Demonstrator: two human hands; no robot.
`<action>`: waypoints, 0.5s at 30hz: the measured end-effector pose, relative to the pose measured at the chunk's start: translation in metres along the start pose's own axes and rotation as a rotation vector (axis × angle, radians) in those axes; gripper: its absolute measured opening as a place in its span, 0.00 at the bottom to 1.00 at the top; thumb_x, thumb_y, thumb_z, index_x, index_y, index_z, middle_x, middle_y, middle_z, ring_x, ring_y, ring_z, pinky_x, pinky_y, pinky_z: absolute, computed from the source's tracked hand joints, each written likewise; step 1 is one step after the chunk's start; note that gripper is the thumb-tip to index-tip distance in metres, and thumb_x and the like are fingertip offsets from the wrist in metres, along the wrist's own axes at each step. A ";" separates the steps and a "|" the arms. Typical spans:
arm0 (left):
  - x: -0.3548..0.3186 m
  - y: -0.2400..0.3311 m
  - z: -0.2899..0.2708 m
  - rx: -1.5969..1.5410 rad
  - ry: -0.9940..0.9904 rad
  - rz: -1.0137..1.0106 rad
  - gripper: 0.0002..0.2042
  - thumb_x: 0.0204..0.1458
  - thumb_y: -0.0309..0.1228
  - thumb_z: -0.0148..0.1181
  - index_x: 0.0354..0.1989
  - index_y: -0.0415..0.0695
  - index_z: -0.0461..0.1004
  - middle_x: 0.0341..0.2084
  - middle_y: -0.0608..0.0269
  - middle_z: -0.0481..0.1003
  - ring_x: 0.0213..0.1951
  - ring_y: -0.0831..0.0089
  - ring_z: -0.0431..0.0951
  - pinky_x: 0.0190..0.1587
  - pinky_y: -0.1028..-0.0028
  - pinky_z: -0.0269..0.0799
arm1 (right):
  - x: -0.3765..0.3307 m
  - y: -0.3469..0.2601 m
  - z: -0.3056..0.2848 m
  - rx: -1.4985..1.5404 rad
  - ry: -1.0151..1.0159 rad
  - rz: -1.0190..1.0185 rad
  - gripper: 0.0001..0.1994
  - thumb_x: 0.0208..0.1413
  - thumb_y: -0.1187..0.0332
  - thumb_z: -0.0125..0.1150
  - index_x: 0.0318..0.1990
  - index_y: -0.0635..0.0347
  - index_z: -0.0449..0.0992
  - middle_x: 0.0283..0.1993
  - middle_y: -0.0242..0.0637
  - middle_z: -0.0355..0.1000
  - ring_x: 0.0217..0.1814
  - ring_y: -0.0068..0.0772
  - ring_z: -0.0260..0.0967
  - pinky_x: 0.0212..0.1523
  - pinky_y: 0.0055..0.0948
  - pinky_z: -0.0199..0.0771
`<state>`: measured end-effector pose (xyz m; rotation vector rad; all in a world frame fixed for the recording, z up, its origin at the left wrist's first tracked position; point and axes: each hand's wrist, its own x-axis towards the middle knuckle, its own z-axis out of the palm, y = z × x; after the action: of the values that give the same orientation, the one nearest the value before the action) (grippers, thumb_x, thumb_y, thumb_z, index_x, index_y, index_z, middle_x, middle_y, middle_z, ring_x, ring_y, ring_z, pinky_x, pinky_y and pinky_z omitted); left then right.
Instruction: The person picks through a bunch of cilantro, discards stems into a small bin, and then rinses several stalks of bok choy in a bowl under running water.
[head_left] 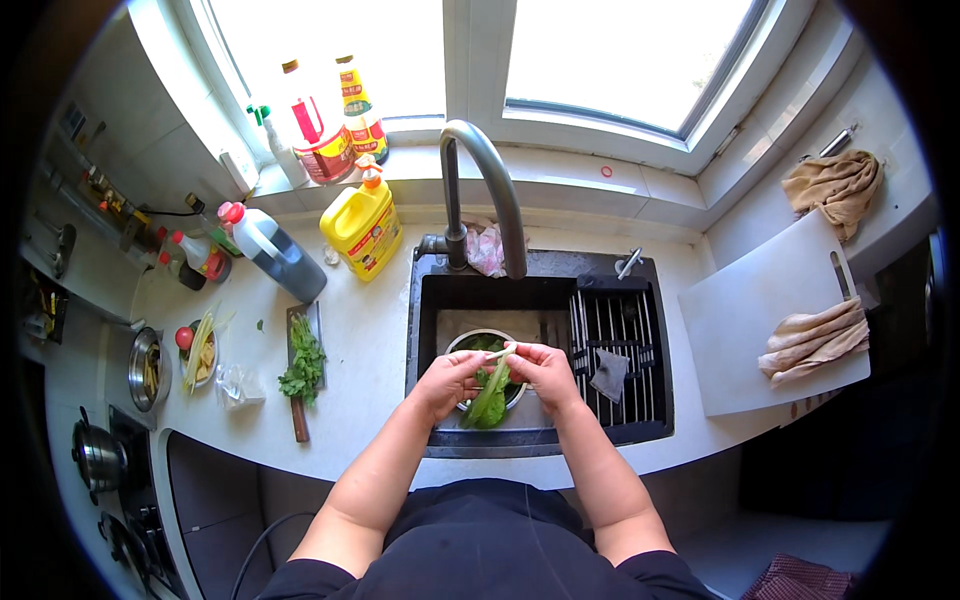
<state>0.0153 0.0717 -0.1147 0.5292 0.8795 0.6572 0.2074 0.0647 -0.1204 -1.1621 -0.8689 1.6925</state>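
- Leafy green vegetable (489, 398), pale at the stalk and dark at the leaf, hangs between both hands over the black sink (430, 300), right above a metal bowl (470, 343) that already has greens in it.
- Left hand (447, 380) is closed around the stalk end from the left; right hand (541, 371) pinches the pale stem tip from the right, fingers curled tight on it (the two hands almost touch).
- Judging from the grip, the step in hand looks like pulling the stalk apart or stripping leaves off it over the bowl.
- A next move would call for a steady hold with one hand and a short pull with the other, kept above the bowl so pieces drop in and not onto the drain rack (615, 350) beside it.
- Grey curved faucet (487, 180) arches over the sink; no water can be made out running from it.
- On the counter to the left lie a cutting board with leafy herbs (303, 368) and a small bowl of cut vegetables (200, 352); a yellow jug (363, 225) and a dark bottle with a red cap (275, 250) stand behind them.
- To the right, a white cutting board (765, 320) carries a folded beige cloth (815, 340).
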 end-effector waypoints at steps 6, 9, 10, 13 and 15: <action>-0.010 0.008 -0.006 0.033 -0.031 0.082 0.11 0.54 0.36 0.54 0.37 0.40 0.73 0.33 0.64 0.75 0.35 0.76 0.75 0.39 0.74 0.72 | 0.003 -0.017 -0.006 0.162 -0.024 0.056 0.14 0.54 0.71 0.56 0.48 0.62 0.72 0.39 0.31 0.73 0.38 0.20 0.70 0.39 0.21 0.72; -0.010 0.008 -0.004 0.130 -0.025 0.119 0.09 0.50 0.29 0.59 0.38 0.40 0.73 0.32 0.65 0.75 0.33 0.78 0.75 0.37 0.78 0.73 | 0.006 -0.026 -0.011 0.197 -0.073 0.079 0.14 0.56 0.71 0.51 0.50 0.62 0.69 0.41 0.35 0.72 0.41 0.24 0.71 0.41 0.24 0.72; -0.011 0.010 -0.002 0.145 -0.034 0.121 0.09 0.49 0.27 0.60 0.38 0.40 0.73 0.31 0.65 0.75 0.32 0.79 0.75 0.36 0.79 0.73 | 0.007 -0.029 -0.012 0.222 -0.089 0.092 0.14 0.56 0.71 0.51 0.50 0.62 0.69 0.41 0.35 0.72 0.41 0.25 0.71 0.42 0.24 0.72; -0.014 0.012 0.004 0.148 -0.039 0.108 0.10 0.48 0.27 0.60 0.40 0.40 0.73 0.30 0.65 0.75 0.31 0.79 0.75 0.36 0.79 0.73 | 0.009 -0.031 -0.013 0.267 -0.126 0.088 0.15 0.57 0.71 0.49 0.52 0.62 0.67 0.41 0.37 0.72 0.42 0.26 0.70 0.44 0.25 0.71; -0.011 0.011 0.001 0.086 -0.051 0.085 0.11 0.48 0.26 0.60 0.41 0.39 0.73 0.32 0.64 0.75 0.33 0.78 0.75 0.38 0.79 0.73 | 0.008 -0.032 -0.011 0.295 -0.171 0.088 0.15 0.57 0.71 0.49 0.52 0.62 0.67 0.42 0.37 0.72 0.42 0.26 0.70 0.45 0.25 0.71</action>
<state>0.0071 0.0709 -0.1012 0.6612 0.8438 0.6823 0.2256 0.0843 -0.0979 -0.8764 -0.6492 1.9386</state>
